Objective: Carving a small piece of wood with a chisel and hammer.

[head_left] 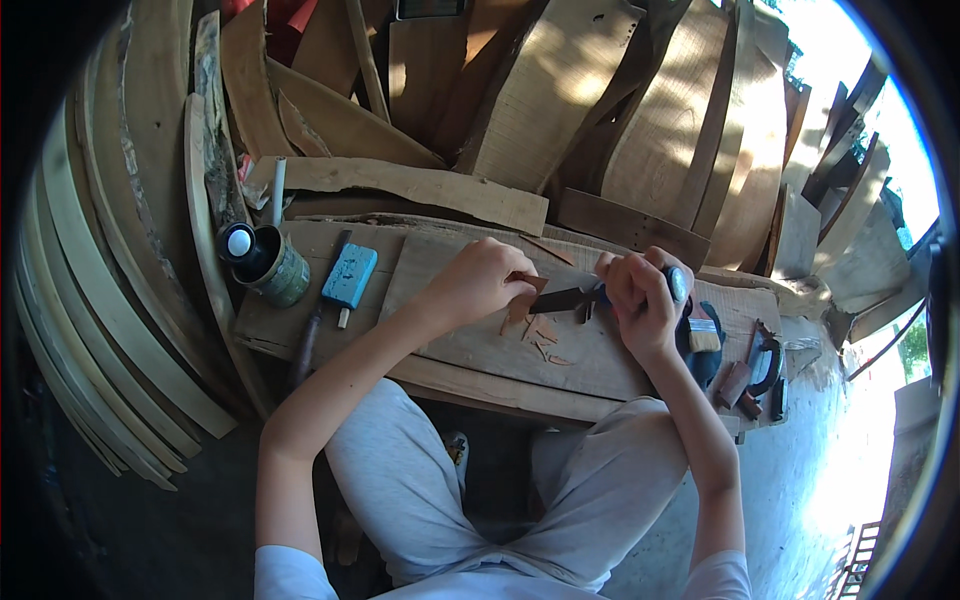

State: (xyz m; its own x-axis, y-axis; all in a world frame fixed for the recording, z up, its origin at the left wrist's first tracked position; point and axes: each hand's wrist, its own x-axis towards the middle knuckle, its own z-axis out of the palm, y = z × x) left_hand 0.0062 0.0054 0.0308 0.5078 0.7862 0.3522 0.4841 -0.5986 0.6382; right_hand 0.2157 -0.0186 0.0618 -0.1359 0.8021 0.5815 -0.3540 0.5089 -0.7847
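Note:
My left hand (485, 283) pinches a small reddish-brown piece of wood (530, 284) over a wide plank (450, 330). My right hand (642, 293) is closed around a chisel (562, 300) whose blue handle end shows past the fingers. The dark flat blade points left and lies close to the wood piece; whether it touches cannot be made out. Thin wood shavings (545, 338) lie on the plank below the blade. Both hands are just above the bench, between its middle and right part.
A can (288, 280) with a dark bottle stands at the left. Nearby lie a blue block (350, 275) and a long dark tool (312, 335). A paintbrush (703, 330) and a black-handled tool (768, 362) lie at the right. Boards (560, 90) lean behind the bench.

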